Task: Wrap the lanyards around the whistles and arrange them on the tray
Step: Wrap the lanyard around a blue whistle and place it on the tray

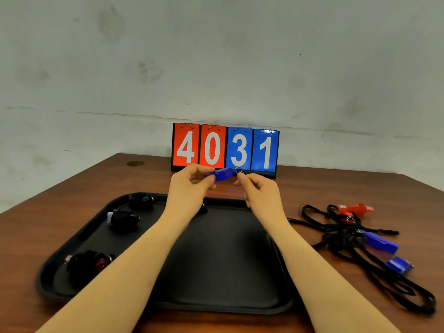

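My left hand pinches a blue whistle held up above the far edge of the black tray. My right hand pinches the metal ring at the whistle's right end; its lanyard is hidden. Three whistles wrapped in black cord lie along the tray's left side. To the right of the tray lies a tangle of black lanyards with a red whistle and two blue whistles.
A flip scoreboard reading 4031 stands at the back of the brown wooden table, right behind my hands. A grey wall rises behind the table. Lanyard loops trail toward the table's right front.
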